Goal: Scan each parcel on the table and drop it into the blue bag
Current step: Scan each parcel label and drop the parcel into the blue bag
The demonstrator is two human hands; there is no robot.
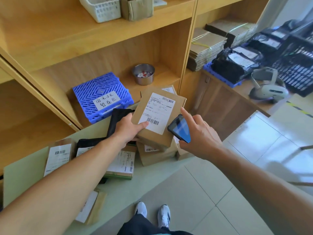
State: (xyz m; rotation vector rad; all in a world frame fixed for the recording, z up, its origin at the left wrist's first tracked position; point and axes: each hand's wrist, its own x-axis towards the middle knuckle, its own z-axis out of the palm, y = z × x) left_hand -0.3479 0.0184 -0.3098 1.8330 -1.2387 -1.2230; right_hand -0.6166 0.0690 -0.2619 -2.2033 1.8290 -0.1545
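Observation:
My left hand (pixel 130 128) grips a brown cardboard parcel (pixel 171 106) by its near-left edge, thumb on the white shipping label, holding it tilted above the pile. My right hand (pixel 198 133) holds a dark handheld scanner (pixel 180 129) with a blue-lit screen right beside the parcel's lower barcode, index finger raised. Beneath lie several more parcels on the pale green table (pixel 144 180): brown boxes (pixel 155 155), a black poly bag (pixel 116 119) and labelled flat packets (pixel 58 156). No blue bag is in view.
Wooden shelves stand behind the table, holding a blue plastic crate (pixel 101 97) with a handwritten label and a steel bowl (pixel 143 74). To the right, a wooden counter carries black poly parcels (pixel 237 63), flat cardboard stacks (pixel 206 46), a scanner stand (pixel 267 89) and a black basket (pixel 298 68).

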